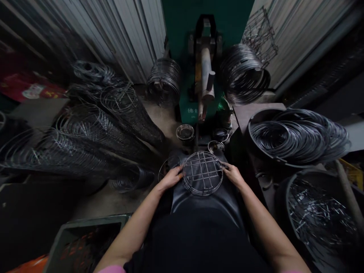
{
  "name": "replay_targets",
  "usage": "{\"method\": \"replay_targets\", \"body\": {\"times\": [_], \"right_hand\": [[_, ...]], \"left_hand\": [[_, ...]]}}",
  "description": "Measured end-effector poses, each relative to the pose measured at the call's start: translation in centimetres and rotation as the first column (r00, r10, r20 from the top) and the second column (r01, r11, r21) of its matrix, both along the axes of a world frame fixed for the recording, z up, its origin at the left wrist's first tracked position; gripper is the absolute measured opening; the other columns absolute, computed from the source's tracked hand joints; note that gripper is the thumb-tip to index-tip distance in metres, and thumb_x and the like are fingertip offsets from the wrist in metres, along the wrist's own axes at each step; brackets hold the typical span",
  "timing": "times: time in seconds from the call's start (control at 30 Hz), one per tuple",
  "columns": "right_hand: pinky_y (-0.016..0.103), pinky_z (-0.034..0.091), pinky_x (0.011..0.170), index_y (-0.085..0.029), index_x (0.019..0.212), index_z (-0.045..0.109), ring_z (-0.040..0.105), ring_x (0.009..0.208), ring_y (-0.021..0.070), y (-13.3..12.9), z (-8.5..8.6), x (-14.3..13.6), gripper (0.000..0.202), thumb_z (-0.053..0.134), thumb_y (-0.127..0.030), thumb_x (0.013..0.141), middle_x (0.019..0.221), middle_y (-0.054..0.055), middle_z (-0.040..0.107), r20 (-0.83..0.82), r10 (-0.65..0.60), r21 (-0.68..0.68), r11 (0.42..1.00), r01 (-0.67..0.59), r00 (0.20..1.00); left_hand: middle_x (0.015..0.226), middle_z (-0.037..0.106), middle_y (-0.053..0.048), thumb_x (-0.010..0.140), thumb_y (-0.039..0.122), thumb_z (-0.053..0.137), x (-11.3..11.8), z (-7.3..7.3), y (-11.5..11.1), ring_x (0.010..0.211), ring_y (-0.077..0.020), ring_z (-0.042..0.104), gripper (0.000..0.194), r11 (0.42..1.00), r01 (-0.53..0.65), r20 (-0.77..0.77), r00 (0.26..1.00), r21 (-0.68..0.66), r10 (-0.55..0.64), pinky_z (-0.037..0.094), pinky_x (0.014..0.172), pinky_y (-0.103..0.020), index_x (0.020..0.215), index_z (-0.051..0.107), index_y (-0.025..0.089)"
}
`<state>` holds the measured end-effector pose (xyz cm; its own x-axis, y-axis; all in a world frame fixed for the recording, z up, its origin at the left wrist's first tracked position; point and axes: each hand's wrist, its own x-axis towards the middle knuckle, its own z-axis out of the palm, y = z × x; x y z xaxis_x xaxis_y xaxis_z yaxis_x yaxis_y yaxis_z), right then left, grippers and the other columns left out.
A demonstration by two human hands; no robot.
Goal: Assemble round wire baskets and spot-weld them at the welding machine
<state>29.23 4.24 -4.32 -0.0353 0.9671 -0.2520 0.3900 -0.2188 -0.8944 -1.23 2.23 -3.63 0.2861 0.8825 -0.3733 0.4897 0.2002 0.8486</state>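
Over my lap is a round wire rack (203, 171), with straight wires crossing inside its rings. My left hand (171, 177) is closed on its left rim. On the opposite side, the fingers of my right hand (233, 174) pinch the right rim. A larger wire hoop (159, 170) shows partly beside my left hand; what it belongs to is hidden. Dark sheeting (204, 206) covers my lap under the rack. Just beyond the rack stands a green machine (187, 108) with a thick metal arm (207, 72) pointing toward me.
Stacks of wire rings (125, 129) fill the left floor. On the right are a round tub (251, 142) of wire rings and another tub (284, 212) of short wires. Small round containers (185, 132) sit by the machine's base. A green crate (58, 242) stands at lower left.
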Motion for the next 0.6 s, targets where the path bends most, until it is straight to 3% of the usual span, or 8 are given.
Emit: {"method": "replay_targets", "body": {"times": [0.1,0.17,0.27,0.37,0.6], "right_hand": [[0.039,0.037,0.1,-0.023,0.101,0.069,0.058,0.108,0.0252,-0.4,0.3,0.5,0.036,0.069,-0.029,0.066,0.105,0.001,0.068,-0.096,0.041,-0.083,0.995,-0.049,0.995],[0.039,0.035,0.102,-0.023,0.104,0.068,0.056,0.11,0.0244,-0.8,0.3,0.6,0.04,0.071,-0.028,0.065,0.108,0.001,0.067,-0.126,0.035,-0.105,0.993,-0.048,0.991],[0.039,0.032,0.104,-0.023,0.106,0.067,0.053,0.114,0.0239,-1.2,-0.1,0.4,0.04,0.07,-0.028,0.066,0.112,0.001,0.065,-0.127,0.015,-0.1,0.995,-0.028,0.992],[0.039,0.03,0.106,-0.023,0.107,0.066,0.051,0.117,0.0237,-1.5,-0.5,0.3,0.04,0.068,-0.028,0.068,0.116,0.001,0.063,-0.106,0.018,-0.086,0.996,-0.027,0.994],[0.038,0.033,0.104,-0.023,0.104,0.068,0.053,0.114,0.0239,-1.3,-0.7,0.1,0.037,0.068,-0.025,0.068,0.112,0.001,0.065,-0.066,-0.015,-0.047,0.999,0.011,0.998]], "left_hand": [[0.139,0.041,-0.012,0.068,0.038,0.064,-0.8,-0.1,-0.4,0.129,-0.0268,0.035,0.083,0.977,0.212,-0.086,0.973,-0.016,-0.212,0.025,0.108,-0.037,0.14,0.029,0.013],[0.141,0.034,-0.016,0.056,0.045,0.073,-0.6,0.1,-1.0,0.131,-0.0303,0.031,0.11,0.955,0.296,-0.146,0.944,-0.026,-0.297,0.025,0.108,-0.039,0.143,0.015,0.013],[0.138,0.032,-0.017,0.042,0.055,0.078,0.9,0.7,-2.3,0.126,-0.0363,0.036,0.13,0.977,0.212,-0.329,0.922,-0.019,-0.206,0.032,0.103,-0.042,0.144,0.006,0.017],[0.133,0.034,-0.018,0.042,0.06,0.076,2.7,1.1,-3.6,0.119,-0.0388,0.044,0.131,0.996,0.09,-0.466,0.882,0.027,-0.067,0.039,0.095,-0.043,0.143,0.004,0.019],[0.13,0.036,-0.018,0.043,0.059,0.076,4.2,0.6,-4.0,0.118,-0.0383,0.044,0.128,0.996,0.044,-0.554,0.832,0.072,0.003,0.039,0.093,-0.041,0.142,0.005,0.018]]}}
